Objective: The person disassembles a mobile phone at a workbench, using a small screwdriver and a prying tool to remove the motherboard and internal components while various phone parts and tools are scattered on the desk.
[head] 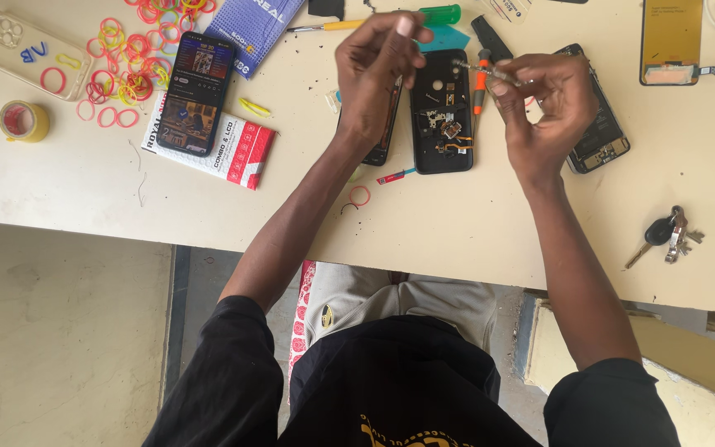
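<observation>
Closest to me is my black shirt (391, 389), with both forearms reaching up over the cream table (84, 182). On it, between my hands, lies an opened black phone shell (440, 112), its small inner parts exposed, and a second opened phone (602, 132) rests just beyond my right hand (544, 112). That hand's fingers pinch shut on thin metal tweezers (490, 71), held above the shell beside an orange-handled screwdriver (480, 83). My left hand (374, 74) hovers over another dark phone, its fingertips drawn narrowly together; whether they hold anything, I cannot tell. Coloured rubber bands (130, 58) lie scattered well left.
</observation>
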